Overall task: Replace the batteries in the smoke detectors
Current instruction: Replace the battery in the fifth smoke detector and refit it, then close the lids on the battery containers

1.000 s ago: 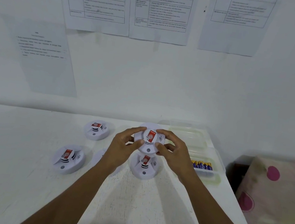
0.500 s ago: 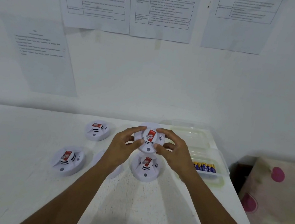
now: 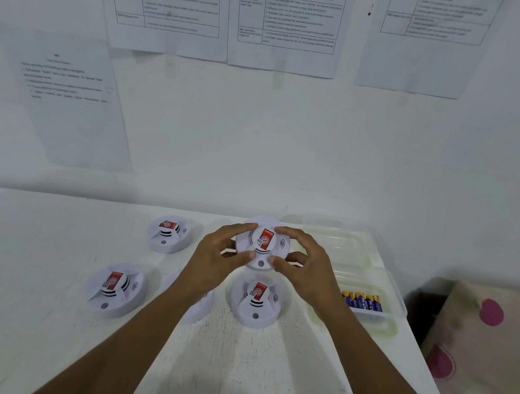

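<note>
A white round smoke detector [image 3: 262,247] with a red label is held above the table, face toward me. My left hand [image 3: 216,257] grips its left rim and my right hand [image 3: 305,266] grips its right rim, fingers and thumbs curled round the edge. Three more detectors lie on the white table [image 3: 35,315]: one at the back left [image 3: 168,233], one at the front left [image 3: 115,288], one right under the held one [image 3: 256,303]. Another detector [image 3: 200,305] is mostly hidden behind my left forearm. Blue and gold batteries [image 3: 362,301] lie in a clear plastic tray [image 3: 394,302] at the right.
A second clear tray [image 3: 338,244] stands behind the battery tray, against the wall. Printed sheets [image 3: 287,17] hang on the white wall. Right of the table's edge lies a cushion [image 3: 490,356] with pink dots.
The held detector has turned a little between my hands, its red label now more upright. Both hands stay on its rim in the same place.
</note>
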Available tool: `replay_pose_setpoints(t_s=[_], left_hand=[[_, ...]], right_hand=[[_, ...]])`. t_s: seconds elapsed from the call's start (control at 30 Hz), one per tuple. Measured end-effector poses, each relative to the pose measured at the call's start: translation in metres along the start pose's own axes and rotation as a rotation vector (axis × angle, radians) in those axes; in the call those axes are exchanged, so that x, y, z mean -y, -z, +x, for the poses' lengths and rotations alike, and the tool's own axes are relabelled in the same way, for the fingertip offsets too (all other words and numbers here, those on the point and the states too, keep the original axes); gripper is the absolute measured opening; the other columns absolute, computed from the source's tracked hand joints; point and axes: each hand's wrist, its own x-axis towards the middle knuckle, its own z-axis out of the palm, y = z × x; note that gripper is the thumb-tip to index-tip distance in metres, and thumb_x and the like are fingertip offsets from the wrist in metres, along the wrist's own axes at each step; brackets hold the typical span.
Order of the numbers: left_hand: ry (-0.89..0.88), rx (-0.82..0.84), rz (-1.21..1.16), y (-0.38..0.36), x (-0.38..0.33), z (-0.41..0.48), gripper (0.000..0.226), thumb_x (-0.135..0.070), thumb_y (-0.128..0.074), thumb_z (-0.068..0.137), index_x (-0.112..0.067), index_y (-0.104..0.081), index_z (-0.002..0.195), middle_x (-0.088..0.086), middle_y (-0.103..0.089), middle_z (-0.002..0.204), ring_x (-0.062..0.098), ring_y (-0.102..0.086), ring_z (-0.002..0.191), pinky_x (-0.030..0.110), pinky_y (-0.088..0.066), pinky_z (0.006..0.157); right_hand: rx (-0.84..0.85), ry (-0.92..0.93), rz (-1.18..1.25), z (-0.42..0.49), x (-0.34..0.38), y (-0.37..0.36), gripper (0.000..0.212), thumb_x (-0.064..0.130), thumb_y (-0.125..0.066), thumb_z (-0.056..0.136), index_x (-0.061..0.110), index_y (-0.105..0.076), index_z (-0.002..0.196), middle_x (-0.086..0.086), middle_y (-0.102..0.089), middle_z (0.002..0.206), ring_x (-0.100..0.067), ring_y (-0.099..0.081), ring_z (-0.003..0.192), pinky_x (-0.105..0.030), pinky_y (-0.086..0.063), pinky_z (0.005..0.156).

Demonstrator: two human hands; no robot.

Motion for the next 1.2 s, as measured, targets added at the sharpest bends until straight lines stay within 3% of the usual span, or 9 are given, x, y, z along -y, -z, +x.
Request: replay_pose_setpoints(t_s=[0.33,0.47,0.57,0.77,0.97,1.1,1.2], left_hand=[[-0.026,0.024,0.066,0.008,0.011,0.015,0.047,-0.016,-0.073,0.085,-0.024,-0.059,0.129,-0.007,-0.063,0.127,0.012,-0.064,0.109,0.026,-0.056,0.086],[0.015,0.034,0.195,0.011,0.017,0.024,0.051,-0.022,-0.074,0.085,-0.029,-0.048,0.128,-0.02,-0.062,0.113,0.004,-0.067,0.098,0.02,-0.056,0.081],[0.097,0.068,0.324,0.017,0.024,0.039,0.047,-0.023,-0.074,0.084,-0.027,-0.05,0.124,-0.016,-0.061,0.114,0.005,-0.068,0.094,0.023,-0.056,0.082],[0.181,0.124,0.541,0.026,0.036,0.068,0.033,-0.023,-0.075,0.082,-0.012,-0.064,0.111,0.001,-0.068,0.107,0.018,-0.067,0.093,0.032,-0.055,0.083],[0.231,0.16,0.649,0.028,0.056,0.075,0.025,-0.032,-0.072,0.082,-0.013,-0.067,0.097,0.003,-0.07,0.093,0.022,-0.064,0.087,0.04,-0.053,0.08],[0.228,0.13,0.603,0.025,0.06,0.073,0.029,-0.029,-0.069,0.085,-0.015,-0.066,0.111,0.002,-0.07,0.104,0.022,-0.064,0.095,0.034,-0.051,0.083],[0.259,0.114,0.62,0.019,0.059,0.069,0.044,-0.026,-0.065,0.09,-0.011,-0.056,0.131,0.008,-0.065,0.123,0.025,-0.06,0.111,0.029,-0.044,0.09]], right_hand=[[-0.01,0.007,-0.018,0.017,-0.005,-0.004,0.046,0.011,-0.079,0.08,0.027,-0.065,0.12,0.007,-0.064,0.121,-0.012,-0.069,0.095,-0.025,-0.059,0.075],[0.028,-0.026,-0.142,0.033,-0.012,-0.005,0.042,0.015,-0.079,0.079,0.031,-0.066,0.115,0.012,-0.068,0.114,-0.007,-0.068,0.09,-0.015,-0.054,0.071],[0.061,-0.065,-0.244,0.051,-0.02,-0.011,0.041,0.014,-0.079,0.077,0.03,-0.067,0.112,0.013,-0.069,0.109,-0.007,-0.067,0.092,-0.007,-0.048,0.07],[0.113,-0.177,-0.309,0.082,-0.04,-0.028,0.036,0.014,-0.078,0.078,0.027,-0.067,0.11,0.0,-0.069,0.102,-0.02,-0.07,0.088,-0.03,-0.056,0.076],[0.124,-0.222,-0.364,0.09,-0.059,-0.038,0.036,0.014,-0.074,0.08,0.023,-0.067,0.114,0.003,-0.068,0.1,-0.014,-0.064,0.087,-0.018,-0.047,0.072],[0.108,-0.225,-0.318,0.086,-0.067,-0.04,0.037,0.013,-0.072,0.081,0.024,-0.066,0.116,0.003,-0.07,0.107,-0.017,-0.066,0.094,-0.025,-0.051,0.084],[0.115,-0.234,-0.334,0.085,-0.066,-0.04,0.037,0.013,-0.07,0.083,0.026,-0.064,0.117,0.005,-0.069,0.109,-0.014,-0.065,0.095,-0.015,-0.047,0.077]])
